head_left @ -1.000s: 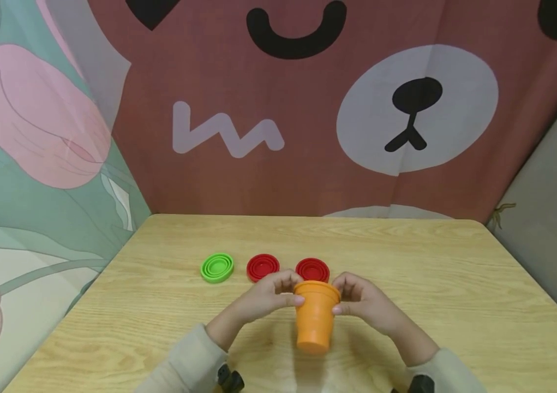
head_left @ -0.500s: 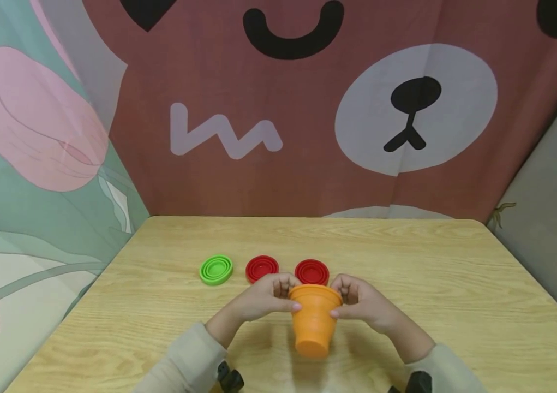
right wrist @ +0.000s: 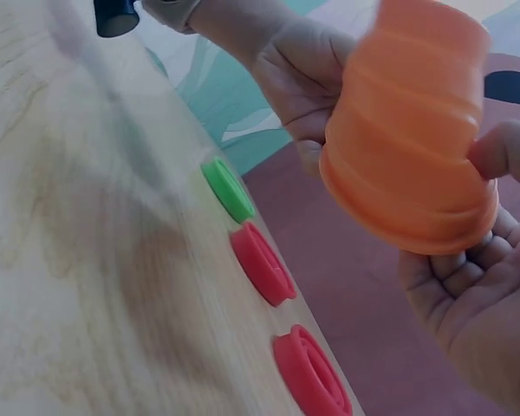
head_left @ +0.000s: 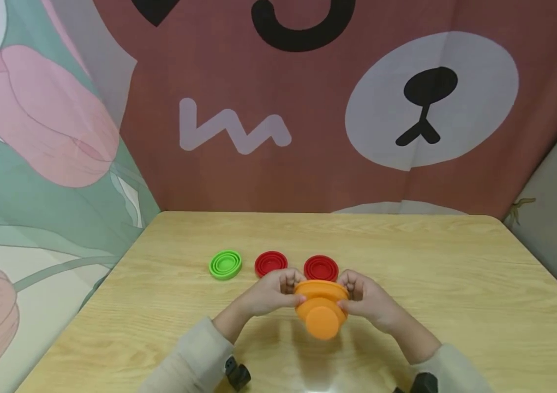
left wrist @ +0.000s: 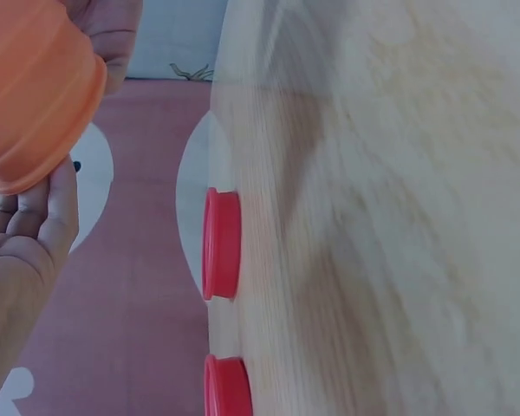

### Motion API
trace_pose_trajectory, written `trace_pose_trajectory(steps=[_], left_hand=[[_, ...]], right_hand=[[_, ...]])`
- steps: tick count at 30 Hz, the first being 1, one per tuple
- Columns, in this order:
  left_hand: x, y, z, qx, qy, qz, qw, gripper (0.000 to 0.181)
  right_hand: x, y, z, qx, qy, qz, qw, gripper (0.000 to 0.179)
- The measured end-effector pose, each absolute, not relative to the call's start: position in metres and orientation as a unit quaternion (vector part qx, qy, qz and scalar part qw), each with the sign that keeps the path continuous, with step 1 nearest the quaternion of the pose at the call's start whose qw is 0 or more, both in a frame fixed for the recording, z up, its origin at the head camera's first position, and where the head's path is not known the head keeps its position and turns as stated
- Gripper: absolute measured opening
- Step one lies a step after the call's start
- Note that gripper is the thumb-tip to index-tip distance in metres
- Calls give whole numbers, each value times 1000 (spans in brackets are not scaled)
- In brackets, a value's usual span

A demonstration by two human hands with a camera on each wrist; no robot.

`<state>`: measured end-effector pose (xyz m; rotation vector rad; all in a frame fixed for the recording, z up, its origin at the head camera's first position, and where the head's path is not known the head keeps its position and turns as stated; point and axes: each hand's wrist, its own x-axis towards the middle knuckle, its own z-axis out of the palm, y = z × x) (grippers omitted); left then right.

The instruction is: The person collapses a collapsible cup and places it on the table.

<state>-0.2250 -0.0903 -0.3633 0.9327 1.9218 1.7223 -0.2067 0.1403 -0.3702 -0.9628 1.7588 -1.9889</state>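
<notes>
Both hands hold an orange collapsible cup (head_left: 322, 308) above the table, its wide rim away from the person and its round base turned up toward the head camera. My left hand (head_left: 276, 292) pinches the rim's left side, thumb on the outer wall. On the opposite side, my right hand (head_left: 367, 299) grips it likewise. Stepped ridges ring the cup's wall (right wrist: 407, 130) in the right wrist view. The inside of the cup is hidden. Just beyond the hands lie two flattened red collapsible cups (head_left: 270, 264), (head_left: 321, 268) and a green one (head_left: 225, 265).
The flattened cups lie in a row across the wood-grain table (head_left: 430, 284). A curtain with a printed bear (head_left: 229, 180) hangs behind its far edge. Flower-patterned cloth (head_left: 62, 125) covers the left side. Black wrist devices (head_left: 237, 374) sit by both sleeves.
The orange cup looks shorter in the head view, and its base now faces the camera more. Both hands keep hold of the rim. The whole scene shifts slightly as the head camera moves.
</notes>
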Motion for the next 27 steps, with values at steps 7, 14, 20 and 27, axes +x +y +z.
trace_pose_trajectory(steps=[7, 14, 20, 27], left_hand=[[-225, -88, -362, 320, 719, 587, 187, 12], [-221, -84, -360, 293, 735, 590, 162, 12], [-221, -84, -361, 297, 722, 603, 165, 15], [-226, -85, -361, 308, 625, 683, 219, 21]], right_hand=[[-200, 132, -371, -285, 670, -679, 92, 19], [-198, 123, -368, -232, 704, -669, 57, 16], [-197, 124, -367, -205, 709, -671, 64, 14], [-201, 131, -369, -249, 639, -720, 102, 8]])
